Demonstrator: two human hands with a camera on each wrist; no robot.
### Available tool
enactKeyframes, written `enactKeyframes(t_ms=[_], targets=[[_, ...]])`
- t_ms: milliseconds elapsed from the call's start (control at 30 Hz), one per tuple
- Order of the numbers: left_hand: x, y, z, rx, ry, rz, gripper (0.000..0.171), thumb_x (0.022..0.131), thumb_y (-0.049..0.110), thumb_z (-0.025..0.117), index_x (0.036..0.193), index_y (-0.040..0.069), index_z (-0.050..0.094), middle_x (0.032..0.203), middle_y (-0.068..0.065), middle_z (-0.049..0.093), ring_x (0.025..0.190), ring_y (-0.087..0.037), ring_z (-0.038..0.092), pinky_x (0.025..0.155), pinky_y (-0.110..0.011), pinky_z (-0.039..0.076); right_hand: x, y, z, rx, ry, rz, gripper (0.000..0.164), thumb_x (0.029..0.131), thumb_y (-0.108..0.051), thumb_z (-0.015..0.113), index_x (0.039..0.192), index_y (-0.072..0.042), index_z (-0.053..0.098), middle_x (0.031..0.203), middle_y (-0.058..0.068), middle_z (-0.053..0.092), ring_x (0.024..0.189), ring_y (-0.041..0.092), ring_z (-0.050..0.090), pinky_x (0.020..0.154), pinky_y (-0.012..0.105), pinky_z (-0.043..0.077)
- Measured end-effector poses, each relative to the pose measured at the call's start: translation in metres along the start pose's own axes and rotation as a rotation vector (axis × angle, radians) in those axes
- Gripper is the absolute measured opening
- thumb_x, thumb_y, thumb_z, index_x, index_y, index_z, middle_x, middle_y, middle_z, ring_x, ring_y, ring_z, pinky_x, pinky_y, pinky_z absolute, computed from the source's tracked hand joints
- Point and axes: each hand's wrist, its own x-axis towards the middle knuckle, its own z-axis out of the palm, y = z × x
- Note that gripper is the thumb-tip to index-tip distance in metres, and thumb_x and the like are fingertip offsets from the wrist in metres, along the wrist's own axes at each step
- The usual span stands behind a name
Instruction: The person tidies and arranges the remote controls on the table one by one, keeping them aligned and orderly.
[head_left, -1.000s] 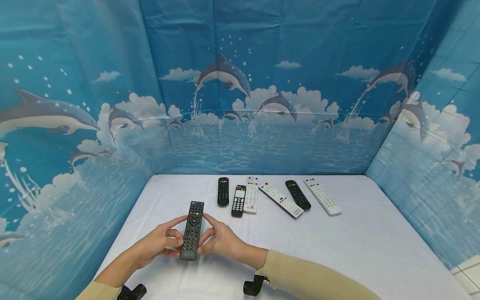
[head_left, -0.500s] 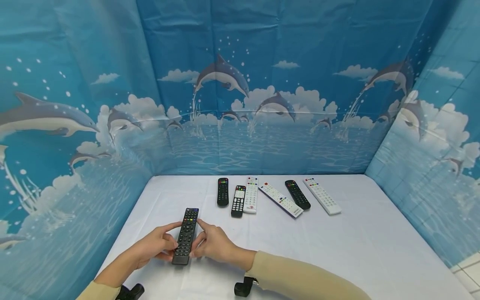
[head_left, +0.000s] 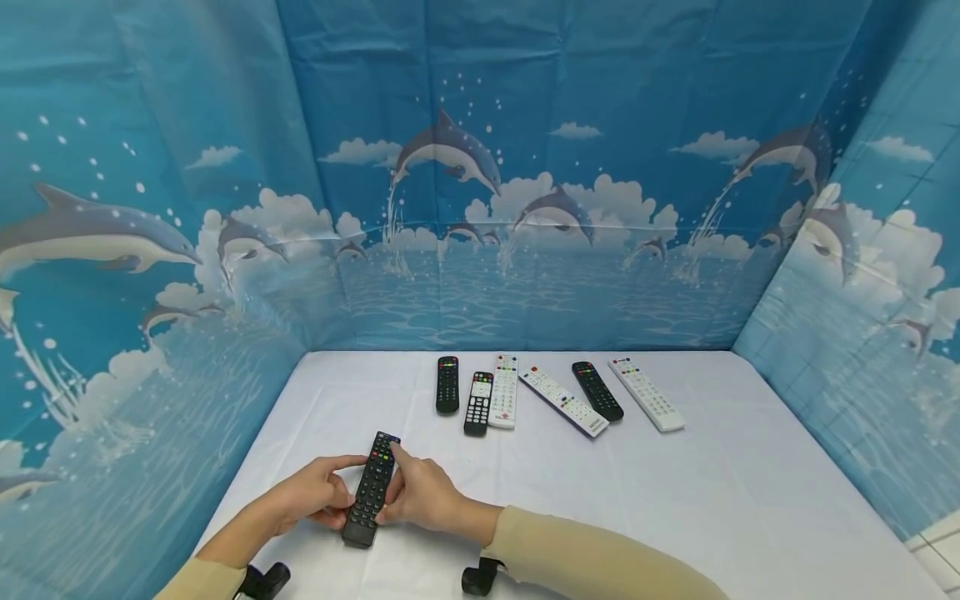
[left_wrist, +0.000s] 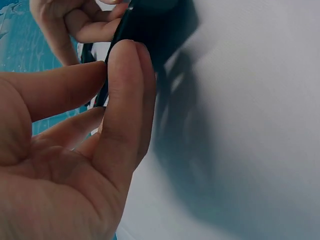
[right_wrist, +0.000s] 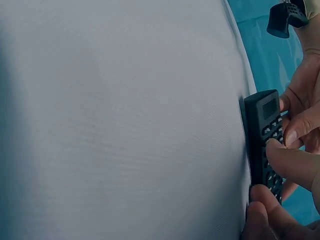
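Note:
A black remote control [head_left: 371,492] lies slanted between both hands near the table's front left, buttons facing up. My left hand [head_left: 309,495] holds its left edge, thumb near the lower buttons. From the other side my right hand [head_left: 429,495] grips it, with one finger over the upper end. The right wrist view shows the remote's keypad side and digits of both hands on it. In the left wrist view, my left hand [left_wrist: 75,145] pinches the dark edge of the remote [left_wrist: 150,30]. Whether the remote touches the cloth is unclear.
Behind the hands lie a black remote [head_left: 447,385], a black-and-white one [head_left: 478,403], two white ones [head_left: 504,392] side by side, another black one [head_left: 596,392] and a white one [head_left: 647,395]. A white cloth covers the table [head_left: 675,517]; dolphin-print curtains [head_left: 525,275] enclose it.
Both hands have brought the remote control nearer the table's front and slightly left. A right-hand finger has moved from the remote's side edge onto its upper end.

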Motion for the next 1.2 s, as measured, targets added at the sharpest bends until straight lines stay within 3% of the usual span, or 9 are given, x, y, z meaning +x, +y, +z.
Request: enactKeyframes(t_ms=[133, 333, 500, 700, 933, 1033, 1200], targets=[[-0.001, -0.001, 0.002, 0.032, 0.022, -0.013, 0.07, 0.087, -0.006, 0.066, 0.152, -0.001, 0.039, 0.082, -0.017, 0.063, 0.058, -0.021, 0.064, 0.054, -0.033, 0.059, 0.002, -0.001, 0.001, -0.129, 0.013, -0.02, 0.107, 0.066, -0.02, 0.096, 0.152, 0.002, 0.036, 0.083, -0.011, 0.065, 0.061, -0.001, 0.053, 0.057, 0.017, 0.045], [0.0, -0.002, 0.003, 0.077, 0.074, -0.029, 0.071, 0.086, -0.006, 0.068, 0.15, -0.001, 0.041, 0.08, -0.017, 0.062, 0.056, -0.021, 0.063, 0.052, -0.032, 0.058, 0.001, -0.002, 0.002, -0.389, 0.047, -0.04, 0.094, 0.065, -0.042, 0.094, 0.145, -0.009, 0.054, 0.111, -0.004, 0.064, 0.092, 0.007, 0.054, 0.077, 0.022, 0.049], [0.002, -0.002, 0.004, 0.084, 0.108, -0.019, 0.067, 0.086, -0.005, 0.068, 0.149, -0.001, 0.044, 0.08, -0.015, 0.062, 0.058, -0.021, 0.063, 0.053, -0.033, 0.058, -0.002, -0.003, 0.006, -0.519, 0.026, -0.05, 0.095, 0.07, -0.058, 0.086, 0.146, -0.01, 0.053, 0.132, 0.001, 0.059, 0.118, 0.019, 0.052, 0.097, 0.038, 0.048], [0.005, -0.003, 0.006, 0.085, 0.156, -0.036, 0.06, 0.09, -0.003, 0.065, 0.147, 0.003, 0.048, 0.079, -0.014, 0.062, 0.057, -0.021, 0.063, 0.052, -0.032, 0.057, -0.005, -0.002, 0.008, -0.573, 0.031, -0.064, 0.096, 0.072, -0.066, 0.08, 0.145, -0.01, 0.053, 0.138, 0.0, 0.058, 0.128, 0.022, 0.049, 0.107, 0.043, 0.043], [0.004, -0.002, 0.006, 0.06, 0.154, -0.048, 0.055, 0.095, 0.001, 0.062, 0.148, 0.002, 0.046, 0.078, -0.015, 0.063, 0.056, -0.02, 0.061, 0.052, -0.032, 0.057, -0.004, -0.002, 0.007, -0.591, 0.03, -0.084, 0.097, 0.074, -0.068, 0.077, 0.146, -0.01, 0.052, 0.14, 0.0, 0.056, 0.128, 0.022, 0.048, 0.109, 0.044, 0.041], [0.005, 0.0, 0.004, 0.102, 0.179, -0.025, 0.053, 0.095, 0.003, 0.063, 0.146, 0.002, 0.048, 0.078, -0.013, 0.064, 0.057, -0.021, 0.062, 0.053, -0.033, 0.057, -0.004, -0.002, 0.003, -0.598, 0.03, -0.086, 0.097, 0.074, -0.068, 0.077, 0.147, -0.009, 0.051, 0.14, 0.002, 0.056, 0.129, 0.024, 0.048, 0.109, 0.046, 0.04], [0.01, 0.011, -0.005, 0.256, 0.278, 0.067, 0.05, 0.096, 0.012, 0.066, 0.143, 0.003, 0.052, 0.084, -0.009, 0.065, 0.064, -0.022, 0.064, 0.057, -0.035, 0.055, 0.0, -0.003, -0.014, -0.605, 0.045, -0.085, 0.096, 0.076, -0.063, 0.079, 0.15, -0.011, 0.047, 0.141, 0.004, 0.055, 0.131, 0.028, 0.047, 0.11, 0.05, 0.039]])
